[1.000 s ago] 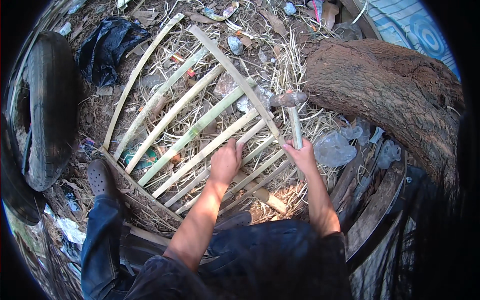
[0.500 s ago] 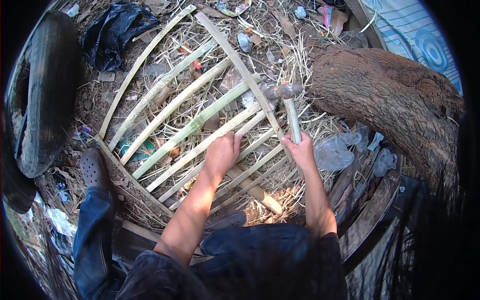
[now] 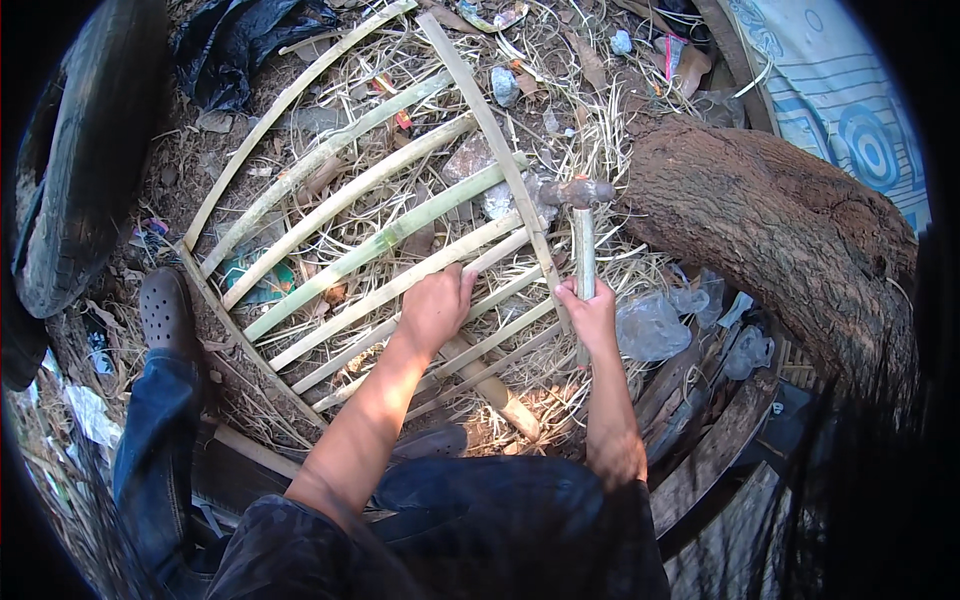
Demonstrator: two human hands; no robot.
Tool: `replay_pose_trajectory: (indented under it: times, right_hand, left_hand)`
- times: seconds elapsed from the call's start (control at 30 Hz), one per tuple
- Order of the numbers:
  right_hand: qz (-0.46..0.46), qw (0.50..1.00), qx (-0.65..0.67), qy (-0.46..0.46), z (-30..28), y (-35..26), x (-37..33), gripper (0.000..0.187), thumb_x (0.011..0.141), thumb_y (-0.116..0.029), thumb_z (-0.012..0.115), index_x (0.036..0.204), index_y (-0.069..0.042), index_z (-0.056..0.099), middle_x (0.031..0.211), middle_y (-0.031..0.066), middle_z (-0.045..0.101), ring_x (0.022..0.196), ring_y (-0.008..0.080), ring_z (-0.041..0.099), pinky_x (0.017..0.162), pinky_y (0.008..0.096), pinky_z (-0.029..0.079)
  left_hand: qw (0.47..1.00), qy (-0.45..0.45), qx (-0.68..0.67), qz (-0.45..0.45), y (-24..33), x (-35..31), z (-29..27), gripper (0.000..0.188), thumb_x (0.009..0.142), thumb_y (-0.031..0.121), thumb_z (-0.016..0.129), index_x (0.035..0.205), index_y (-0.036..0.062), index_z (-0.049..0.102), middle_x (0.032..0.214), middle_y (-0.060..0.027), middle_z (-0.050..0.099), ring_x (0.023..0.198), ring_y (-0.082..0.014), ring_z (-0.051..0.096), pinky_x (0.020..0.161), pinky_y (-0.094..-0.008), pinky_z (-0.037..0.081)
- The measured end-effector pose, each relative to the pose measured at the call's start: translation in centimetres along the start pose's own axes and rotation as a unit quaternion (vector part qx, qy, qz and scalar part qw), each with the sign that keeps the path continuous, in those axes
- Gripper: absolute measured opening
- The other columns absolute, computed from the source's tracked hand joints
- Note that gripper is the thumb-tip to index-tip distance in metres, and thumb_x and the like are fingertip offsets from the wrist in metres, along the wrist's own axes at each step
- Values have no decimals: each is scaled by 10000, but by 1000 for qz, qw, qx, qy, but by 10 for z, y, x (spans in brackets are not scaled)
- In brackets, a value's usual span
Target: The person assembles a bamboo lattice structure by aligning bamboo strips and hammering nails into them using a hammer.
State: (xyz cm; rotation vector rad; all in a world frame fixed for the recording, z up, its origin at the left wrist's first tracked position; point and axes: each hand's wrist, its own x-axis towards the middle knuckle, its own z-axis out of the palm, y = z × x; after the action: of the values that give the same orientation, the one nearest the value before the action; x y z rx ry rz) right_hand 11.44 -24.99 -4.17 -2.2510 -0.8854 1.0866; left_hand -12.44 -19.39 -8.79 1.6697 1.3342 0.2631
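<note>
A clear plastic bag (image 3: 655, 328) is lying just right of the right grip (image 3: 590, 312) (can't tell what's inside), and a black bag (image 3: 240, 45) is sitting well beyond the left grip (image 3: 437, 303). That left one's clutching the slatted frame (image 3: 385, 240), which is spreading out around it, fingers curled in. The right's holding a hammer (image 3: 585, 242) by its handle, beside the frame's edge.

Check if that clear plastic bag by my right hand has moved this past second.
No. Judged against the tree trunk, the clear plastic bag keeps about the same place below its lower edge; the whole view has shifted.
</note>
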Motion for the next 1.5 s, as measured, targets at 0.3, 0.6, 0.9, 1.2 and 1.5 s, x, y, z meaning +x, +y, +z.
replay_pose_trajectory:
  times: [0.3, 0.6, 0.9, 1.2, 1.5]
  right_hand:
    - [-134, 973, -175, 61, -16, -15, -14, 181, 833, -145, 720, 894, 12, 652, 745, 124, 631, 671, 199, 607, 656, 333, 479]
    - [-88, 975, -191, 69, -23, -86, -76, 245, 856, -194, 718, 860, 36, 635, 624, 154, 619, 549, 229, 611, 551, 350, 477]
    - [-66, 935, -347, 44, -36, -102, -78, 311, 873, -248, 699, 862, 48, 606, 674, 272, 608, 703, 468, 626, 578, 470, 465]
    - [-79, 953, -285, 70, -26, -99, -99, 300, 870, -247, 708, 845, 36, 613, 637, 216, 609, 601, 410, 616, 562, 414, 471]
    - [-3, 981, -182, 65, -15, -52, -46, 250, 845, -189, 731, 913, 42, 661, 698, 162, 661, 630, 223, 619, 628, 345, 485]
  left_hand:
    - [1000, -16, 1, -12, -2, 0, 0, 395, 1009, 327, 435, 860, 11, 620, 662, -222, 641, 658, -410, 649, 619, -509, 522]
    - [1000, -8, -3, -18, -1, -3, -3, 366, 1003, 314, 452, 873, 19, 625, 682, -204, 651, 682, -399, 651, 643, -499, 521]
    - [998, -40, -8, -49, 0, -3, -3, 384, 1011, 345, 422, 921, 29, 621, 759, -224, 661, 766, -419, 646, 708, -522, 506]
    - [998, -29, -11, -56, -1, -8, 2, 373, 1007, 330, 429, 927, 24, 627, 765, -217, 669, 752, -412, 656, 696, -511, 520]
    - [995, 61, 75, -22, 17, -22, 13, 296, 935, 240, 555, 978, -53, 542, 892, -244, 647, 823, -392, 654, 753, -478, 525]
